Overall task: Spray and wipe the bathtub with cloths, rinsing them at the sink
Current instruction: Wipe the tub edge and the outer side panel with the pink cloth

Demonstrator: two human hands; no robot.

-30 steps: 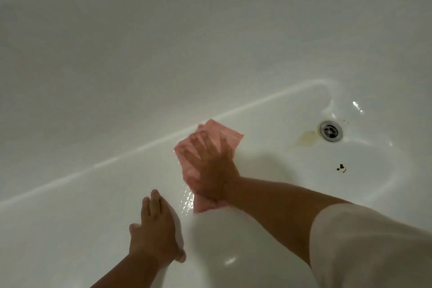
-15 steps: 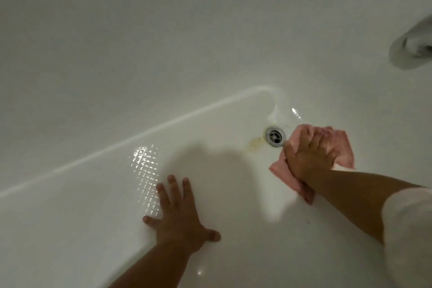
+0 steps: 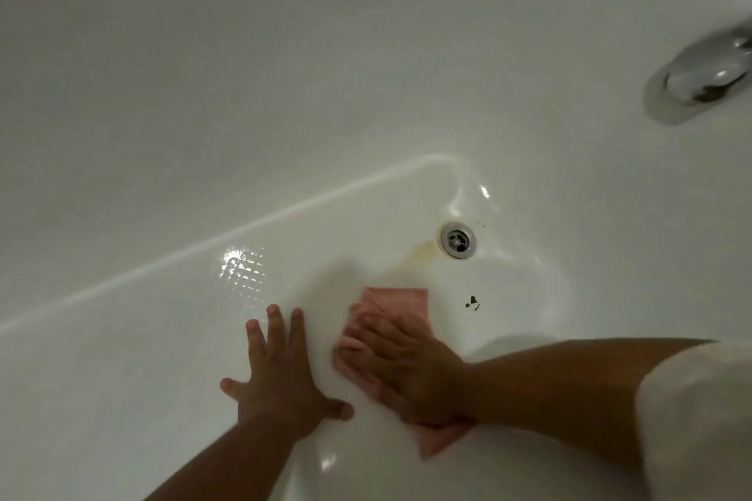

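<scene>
Cloth [image 3: 396, 303] - a pink one - lies flat on the floor of the white bathtub [image 3: 122, 399], and my right hand [image 3: 411, 372] presses down on it. The fingers [image 3: 368, 338] of that hand lie nearly straight and close together on top of the cloth; they do not curl round it. One end of the cloth sticks out past my fingertips toward the drain [image 3: 457, 239], and a corner pokes out under my wrist. The cloth and that hand look a bit blurry. My left hand [image 3: 280, 374] is just beside them, on the left, and I cannot tell if its thumb touches the cloth. It rests flat on the bare tub floor with its fingers [image 3: 276, 327] spread wide apart and its thumb pointing at my right hand, holding nothing. The drain is round and made of metal, up past the cloth near the end of the tub floor. A yellow stain [image 3: 419, 254] sits right beside the drain, between it and the cloth. A small dark speck [image 3: 472, 302] lies on the floor to the right of the cloth, not touching it. A bright patch of light [image 3: 240, 268] shines on the bumpy floor above my left hand. A shiny metal spout [image 3: 708, 69] shows at the top right - it is blurry. A white sleeve [image 3: 700, 419] covers my right upper arm.
</scene>
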